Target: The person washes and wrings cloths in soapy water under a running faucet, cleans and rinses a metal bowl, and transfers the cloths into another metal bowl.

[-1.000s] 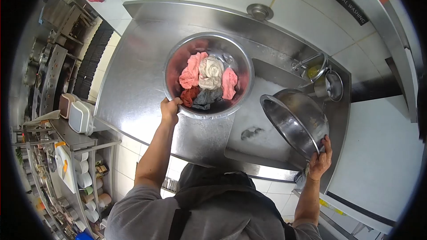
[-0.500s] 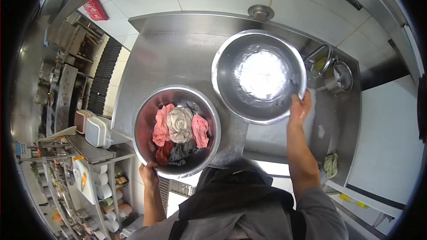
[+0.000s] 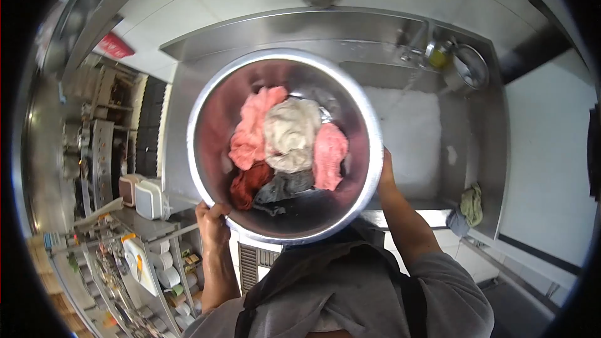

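Observation:
A large stainless steel bowl (image 3: 210,169) is tilted towards me in front of my body. Inside it lie a beige cloth (image 3: 291,134), a salmon-pink cloth (image 3: 255,128), a pink cloth (image 3: 330,156), a dark red cloth (image 3: 249,186) and a grey cloth (image 3: 285,188), all crumpled. My left hand (image 3: 213,222) is closed on the near left rim, thumb over the edge. At the right side, my right hand (image 3: 386,172) grips the bowl, most of its fingers hidden behind the wall. The second steel bowl is out of sight.
To the right is a steel sink (image 3: 469,150) with whitish water (image 3: 407,138), a faucet (image 3: 416,53) and a small metal pot (image 3: 469,66). A green cloth (image 3: 471,205) hangs on the sink's front edge. Shelves with containers (image 3: 166,269) stand at lower left.
The bowl of cloths has been lifted from the counter and moved right, closer to the camera. My right hand has left the second bowl and now holds this one.

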`<act>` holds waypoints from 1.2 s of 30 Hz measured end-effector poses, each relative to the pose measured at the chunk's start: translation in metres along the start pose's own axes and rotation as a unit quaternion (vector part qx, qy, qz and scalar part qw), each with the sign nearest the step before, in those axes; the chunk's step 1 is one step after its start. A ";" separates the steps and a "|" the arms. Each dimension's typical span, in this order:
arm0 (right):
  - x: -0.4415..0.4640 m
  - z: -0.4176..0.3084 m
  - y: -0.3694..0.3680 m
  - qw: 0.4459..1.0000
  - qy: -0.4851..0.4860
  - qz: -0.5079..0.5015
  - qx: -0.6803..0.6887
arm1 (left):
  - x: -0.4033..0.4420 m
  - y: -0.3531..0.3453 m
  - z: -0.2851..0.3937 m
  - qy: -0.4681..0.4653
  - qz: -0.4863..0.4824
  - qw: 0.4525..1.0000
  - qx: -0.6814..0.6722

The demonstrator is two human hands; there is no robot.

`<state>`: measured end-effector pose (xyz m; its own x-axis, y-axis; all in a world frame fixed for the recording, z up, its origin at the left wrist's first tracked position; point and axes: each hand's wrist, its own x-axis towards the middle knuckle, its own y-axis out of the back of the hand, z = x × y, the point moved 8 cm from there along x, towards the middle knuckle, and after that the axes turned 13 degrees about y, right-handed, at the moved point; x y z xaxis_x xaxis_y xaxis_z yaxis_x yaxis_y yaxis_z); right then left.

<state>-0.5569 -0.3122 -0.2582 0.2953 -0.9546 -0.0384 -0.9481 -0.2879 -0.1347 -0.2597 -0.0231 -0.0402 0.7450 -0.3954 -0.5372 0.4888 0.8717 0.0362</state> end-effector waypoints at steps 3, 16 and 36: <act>-0.048 0.018 0.125 0.992 0.054 0.072 -0.091 | 0.023 -0.089 -0.014 0.028 -0.104 0.993 0.039; -0.188 -0.043 0.302 0.952 -0.078 0.209 -0.207 | 0.131 -0.352 -0.275 0.190 -0.055 0.958 0.207; -0.064 -0.073 0.156 0.881 0.098 -0.240 -0.396 | 0.039 -0.193 -0.233 0.020 -0.190 0.915 0.354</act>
<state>-0.7324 -0.3014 -0.2044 0.7328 -0.6802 0.0169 -0.5269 -0.5516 0.6466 -0.4305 -0.1394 -0.2647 0.4494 -0.6078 -0.6547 0.8917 0.2614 0.3695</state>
